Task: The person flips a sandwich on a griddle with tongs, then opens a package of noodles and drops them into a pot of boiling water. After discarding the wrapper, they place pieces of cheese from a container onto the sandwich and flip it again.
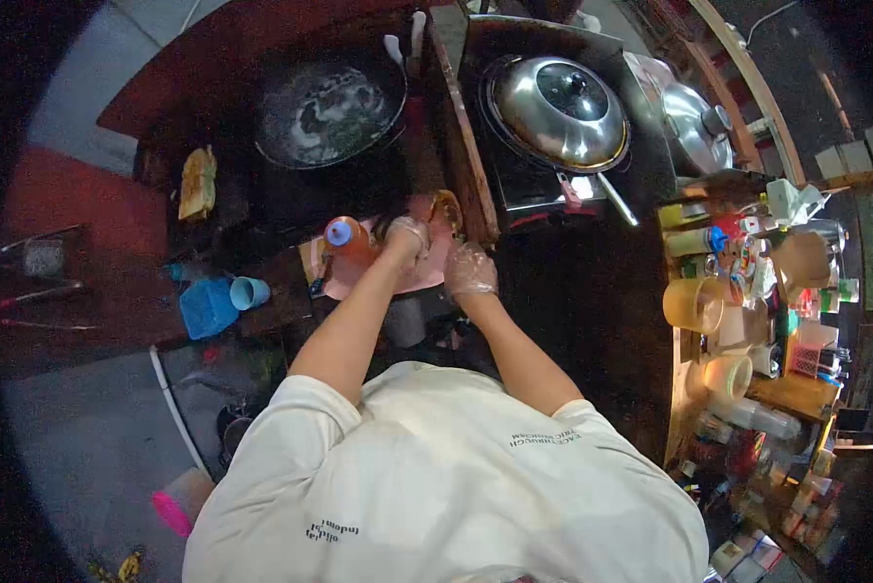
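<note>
Both my hands wear thin clear plastic gloves and are held over a pink tray [427, 276] in front of my body. My left hand [409, 239] is closed above the tray's middle, its fingers curled; what they hold, if anything, is hidden. At the tray's right edge, my right hand [472, 269] is also closed, and I cannot make out what is in it. An orange squeeze bottle [351, 241] with a blue-and-white cap stands left of my left hand. Just beyond both hands is an amber, see-through container [446, 210].
A wide pan of bubbling liquid [329, 115] sits at the back left, a domed lid [563, 107] over a pan at the back right. A wooden divider [463, 131] separates them. Left are a blue basket [208, 308] and a light-blue cup [250, 292]; right, a cluttered shelf [684, 364].
</note>
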Demonstrator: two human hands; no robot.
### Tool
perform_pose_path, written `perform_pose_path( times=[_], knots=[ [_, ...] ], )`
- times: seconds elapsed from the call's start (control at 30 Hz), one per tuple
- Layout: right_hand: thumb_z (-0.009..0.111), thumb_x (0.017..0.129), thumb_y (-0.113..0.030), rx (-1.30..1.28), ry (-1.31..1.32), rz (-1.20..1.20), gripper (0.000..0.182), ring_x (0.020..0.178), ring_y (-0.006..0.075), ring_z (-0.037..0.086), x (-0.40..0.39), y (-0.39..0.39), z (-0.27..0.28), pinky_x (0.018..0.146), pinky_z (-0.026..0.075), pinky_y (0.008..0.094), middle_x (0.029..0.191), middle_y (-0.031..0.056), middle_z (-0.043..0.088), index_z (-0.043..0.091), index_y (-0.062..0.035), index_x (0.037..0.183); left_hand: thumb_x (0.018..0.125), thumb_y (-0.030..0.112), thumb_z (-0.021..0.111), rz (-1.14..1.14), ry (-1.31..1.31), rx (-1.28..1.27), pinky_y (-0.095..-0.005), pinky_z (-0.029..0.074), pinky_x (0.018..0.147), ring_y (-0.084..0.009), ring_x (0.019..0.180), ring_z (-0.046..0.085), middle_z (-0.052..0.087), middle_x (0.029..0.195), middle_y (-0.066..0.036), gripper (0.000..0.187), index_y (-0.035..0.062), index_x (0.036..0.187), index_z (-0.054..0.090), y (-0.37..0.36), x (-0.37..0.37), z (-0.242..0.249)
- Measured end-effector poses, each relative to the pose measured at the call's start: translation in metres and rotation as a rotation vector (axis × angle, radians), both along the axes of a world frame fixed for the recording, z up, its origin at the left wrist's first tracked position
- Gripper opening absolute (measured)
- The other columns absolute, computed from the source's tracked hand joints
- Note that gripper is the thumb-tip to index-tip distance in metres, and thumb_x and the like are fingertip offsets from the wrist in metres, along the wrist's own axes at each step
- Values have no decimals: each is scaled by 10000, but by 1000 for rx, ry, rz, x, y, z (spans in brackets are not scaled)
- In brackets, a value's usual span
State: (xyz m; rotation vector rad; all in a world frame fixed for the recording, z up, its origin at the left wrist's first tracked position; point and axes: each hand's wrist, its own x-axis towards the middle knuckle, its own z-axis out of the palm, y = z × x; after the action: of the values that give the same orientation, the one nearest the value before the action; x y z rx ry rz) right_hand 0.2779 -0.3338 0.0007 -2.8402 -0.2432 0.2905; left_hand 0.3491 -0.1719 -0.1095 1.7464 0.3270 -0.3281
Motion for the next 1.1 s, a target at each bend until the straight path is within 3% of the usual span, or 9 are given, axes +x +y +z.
perform_pose_path(
  times=[0.1,0.17,0.33,0.43,0.53,0.67,0.8,0.97,1.1],
  knots=[
    [538,875,-145,176,-9,-213,199,791,399,695,4,6,-18,662,574,485,893,227,684,640,-25,996,867,207,565,-406,-618,977,-365,466,578,-220,675,620,633,705,-105,145,142,804,679,14,-31,33],
    [521,893,-141,57,-195,-165,194,779,412,687,9,11,-47,671,571,484,907,236,680,642,-28,996,921,199,611,-35,-386,344,-364,495,733,-226,764,635,680,839,-138,217,18,1033,653,13,-70,118],
    [524,903,-152,-8,-32,128,315,838,283,678,21,11,-65,735,549,398,972,172,671,580,24,1158,931,135,591,89,-493,204,-337,498,543,-169,578,588,632,737,-54,159,13,1023,635,80,-127,237],
    [518,946,-286,517,-374,-149,290,731,295,673,11,12,-77,658,525,400,817,160,692,676,-43,962,927,126,612,314,-294,249,-288,480,487,-110,555,566,628,780,-20,152,26,1039,631,159,-147,308],
    [538,954,-329,33,-288,-64,330,671,251,655,15,-3,-145,635,511,366,735,136,676,673,-28,935,923,120,621,589,-216,165,-260,479,508,-70,608,566,630,787,-13,125,31,1010,632,266,-141,293],
    [591,929,-404,559,-60,-377,398,606,223,626,3,11,-61,562,470,377,719,113,669,673,-29,825,913,90,597,516,-431,713,-372,511,604,-204,677,629,647,782,-92,102,29,991,621,416,-97,182],
    [564,934,-442,690,-91,-623,480,550,222,609,-1,37,-46,540,457,373,618,108,640,682,-38,702,931,140,510,536,-416,1071,-482,500,741,-447,853,622,641,922,-267,165,29,988,620,450,-45,191],
    [500,947,-509,258,-198,-558,586,503,209,592,6,13,-110,513,453,365,567,101,615,679,-28,663,948,224,453,400,-149,1082,-518,482,829,-425,951,617,655,1048,-183,229,114,1057,622,432,-47,174],
    [574,902,-570,435,-54,-843,601,402,181,497,7,14,-132,402,385,356,511,65,545,619,-49,605,944,195,478,462,-320,993,-498,491,797,-428,937,615,650,1007,-192,192,100,1045,611,460,-42,163]
  ],
)
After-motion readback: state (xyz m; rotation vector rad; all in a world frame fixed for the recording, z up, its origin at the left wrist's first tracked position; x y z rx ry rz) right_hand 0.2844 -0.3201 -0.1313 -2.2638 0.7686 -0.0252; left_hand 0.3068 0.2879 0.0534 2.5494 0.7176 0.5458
